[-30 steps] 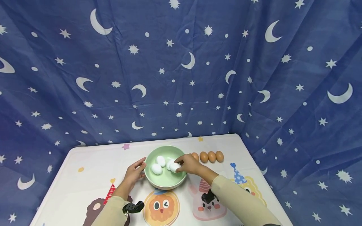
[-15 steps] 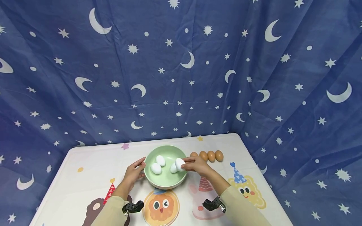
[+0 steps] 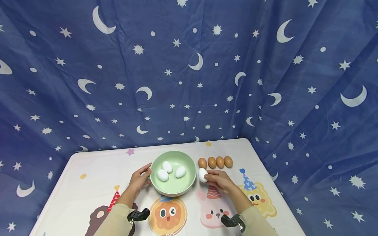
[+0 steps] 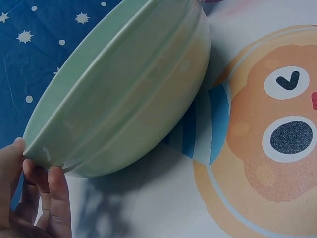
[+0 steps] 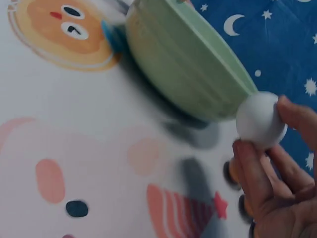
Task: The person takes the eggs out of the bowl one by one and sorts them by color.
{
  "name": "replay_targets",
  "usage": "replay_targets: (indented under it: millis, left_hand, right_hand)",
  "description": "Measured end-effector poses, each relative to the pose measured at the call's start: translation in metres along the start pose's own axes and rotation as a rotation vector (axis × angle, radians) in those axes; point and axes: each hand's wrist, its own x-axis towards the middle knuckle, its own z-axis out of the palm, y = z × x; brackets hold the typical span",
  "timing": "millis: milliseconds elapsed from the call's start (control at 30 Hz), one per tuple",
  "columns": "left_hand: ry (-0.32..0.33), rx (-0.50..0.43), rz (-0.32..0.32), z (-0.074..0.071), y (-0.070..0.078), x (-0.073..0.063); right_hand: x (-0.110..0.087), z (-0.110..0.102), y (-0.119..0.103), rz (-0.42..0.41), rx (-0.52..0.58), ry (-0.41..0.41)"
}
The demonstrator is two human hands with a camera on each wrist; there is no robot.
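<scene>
A light green bowl (image 3: 173, 188) stands on the table with three white eggs (image 3: 180, 171) inside. My left hand (image 3: 139, 179) grips the bowl's left side. In the left wrist view, that hand's thumb (image 4: 18, 145) lies at the rim and its fingertips (image 4: 56, 173) press the outer wall. Just right of the bowl, my right hand (image 3: 220, 180) pinches another white egg (image 3: 202, 175) between thumb and fingers. The right wrist view shows this white egg (image 5: 261, 120) held above the tablecloth, overlapping the bowl's edge.
Several brown eggs (image 3: 220, 162) lie in a row right of the bowl, just behind my right hand. A white tablecloth (image 3: 97, 173) with cartoon prints covers the table. Behind it hangs a blue curtain (image 3: 165, 82) with moons and stars.
My right hand has lifted a white egg out of the bowl and carried it right, past the rim. Another white egg has shifted slightly inside the bowl. The left hand stays at the bowl.
</scene>
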Motion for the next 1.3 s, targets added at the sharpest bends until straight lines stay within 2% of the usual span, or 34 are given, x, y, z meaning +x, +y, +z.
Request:
replay_targets:
  millis: [167,400,600,700,833,967,1300]
  left_hand:
    - [-0.001,0.000,-0.002,-0.001,-0.001,0.001]
    - [-0.008,0.005,0.004,-0.001,-0.001,0.002]
    - [-0.007,0.008,-0.003,-0.001,0.000,0.001]
    - [-0.005,0.009,-0.002,-0.001,-0.001,0.001]
    - [-0.005,0.013,-0.001,-0.001,-0.002,0.001]
    - [-0.004,0.014,-0.001,-0.001,-0.002,0.001]
    - [-0.009,0.014,0.001,-0.001,-0.001,0.000]
  right_hand:
    - [0.001,-0.006,0.012,0.020,-0.044,0.143]
    - [0.006,-0.004,0.027,0.023,-0.085,0.269]
    - [0.008,-0.001,0.032,-0.025,-0.158,0.316]
    - [0.014,-0.002,0.038,-0.045,-0.239,0.350]
    - [0.015,0.000,0.036,-0.059,-0.376,0.387]
    - [0.015,0.001,0.034,-0.063,-0.468,0.401]
    - [0.015,0.001,0.033,-0.058,-0.497,0.410]
